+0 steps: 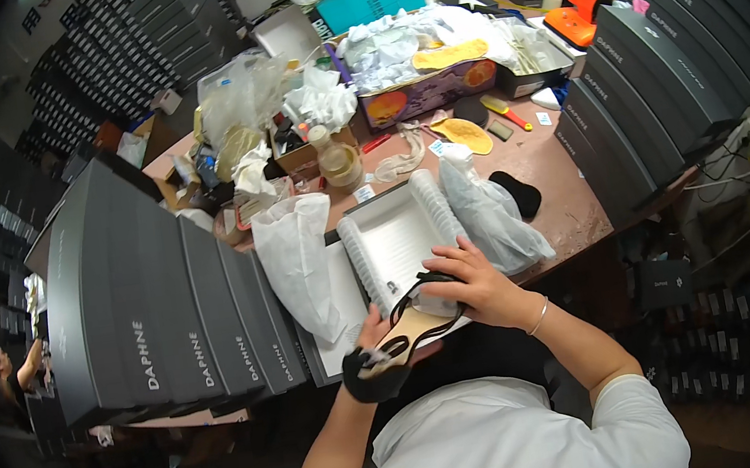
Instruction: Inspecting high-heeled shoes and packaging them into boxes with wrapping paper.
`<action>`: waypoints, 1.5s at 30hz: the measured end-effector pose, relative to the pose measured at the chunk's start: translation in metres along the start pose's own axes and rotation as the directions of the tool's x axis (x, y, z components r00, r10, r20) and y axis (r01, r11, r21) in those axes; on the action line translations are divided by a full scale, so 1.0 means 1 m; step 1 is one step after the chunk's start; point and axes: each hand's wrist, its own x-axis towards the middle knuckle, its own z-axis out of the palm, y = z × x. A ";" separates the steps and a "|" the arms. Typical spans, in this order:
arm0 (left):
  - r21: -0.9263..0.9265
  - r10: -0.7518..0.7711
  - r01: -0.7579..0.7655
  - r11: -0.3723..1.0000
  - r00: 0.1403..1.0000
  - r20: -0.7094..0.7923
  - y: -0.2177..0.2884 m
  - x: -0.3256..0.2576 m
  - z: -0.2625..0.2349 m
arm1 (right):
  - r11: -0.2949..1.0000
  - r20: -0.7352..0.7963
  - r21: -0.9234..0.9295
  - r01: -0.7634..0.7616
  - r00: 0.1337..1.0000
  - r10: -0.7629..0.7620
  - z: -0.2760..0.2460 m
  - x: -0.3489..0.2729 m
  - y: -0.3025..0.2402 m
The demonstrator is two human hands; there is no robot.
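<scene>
Just in front of my body, my two hands hold a sandal (414,326) with a beige insole and thin black straps. My left hand (371,329) grips its near-left end, with the fingers partly hidden by the shoe. Over the far-right end, at the black straps, lies my right hand (479,285), fingers bent onto it. Beyond them an open shoe box (394,236) has a white inside, with rolls of clear bubble wrap along its sides. A white pouch (296,261) leans left of the box; a stuffed whitish bag (491,214) lies right of it.
Stacked dark grey shoe boxes stand left (166,299) and right (636,95). Behind are a glass jar (337,158), a purple carton (427,90) full of tissue, yellow insoles (464,135), a red-yellow knife (506,111) and an orange device (573,23). A person (6,368) works far left.
</scene>
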 end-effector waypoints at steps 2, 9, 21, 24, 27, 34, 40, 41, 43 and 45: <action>-0.031 -0.023 0.026 0.999 0.994 0.106 -0.008 0.002 -0.009 | 0.972 0.067 -0.234 -0.017 0.997 0.033 0.017 0.009 -0.001; 0.245 0.280 -0.194 0.950 0.877 -0.389 -0.027 -0.001 -0.007 | 0.961 -0.071 0.236 -0.146 0.983 0.167 0.024 0.033 -0.028; 0.333 0.455 -0.339 0.880 0.804 -0.384 -0.052 -0.006 0.003 | 0.998 0.042 -0.061 0.036 0.999 -0.033 0.076 0.040 -0.036; 0.364 0.442 -0.303 0.881 0.800 -0.406 -0.056 -0.009 -0.002 | 0.991 0.250 -0.054 -0.123 0.959 0.132 0.073 0.047 -0.036; 0.399 0.457 -0.303 0.865 0.806 -0.376 -0.053 -0.014 -0.002 | 0.996 0.277 0.033 -0.086 0.958 0.074 0.063 0.035 -0.036; 0.373 0.485 -0.353 0.858 0.795 -0.364 -0.041 -0.009 -0.006 | 0.999 0.210 -0.008 -0.043 0.977 0.044 0.073 0.039 -0.038; 0.588 0.590 -0.367 0.720 0.770 -0.242 -0.034 -0.015 -0.010 | 0.990 0.312 0.014 -0.139 0.941 0.128 0.057 0.063 -0.046; 0.617 0.594 -0.363 0.698 0.775 -0.216 -0.030 -0.018 -0.009 | 0.990 0.280 0.047 -0.133 0.953 0.115 0.062 0.058 -0.044; 0.614 0.530 -0.297 0.731 0.815 -0.236 -0.021 -0.023 -0.005 | 0.987 0.220 0.113 -0.114 0.972 0.087 0.069 0.047 -0.034; 0.533 0.487 -0.299 0.792 0.834 -0.257 -0.010 -0.018 -0.005 | 0.997 0.166 0.057 -0.054 0.985 0.044 0.077 0.044 -0.026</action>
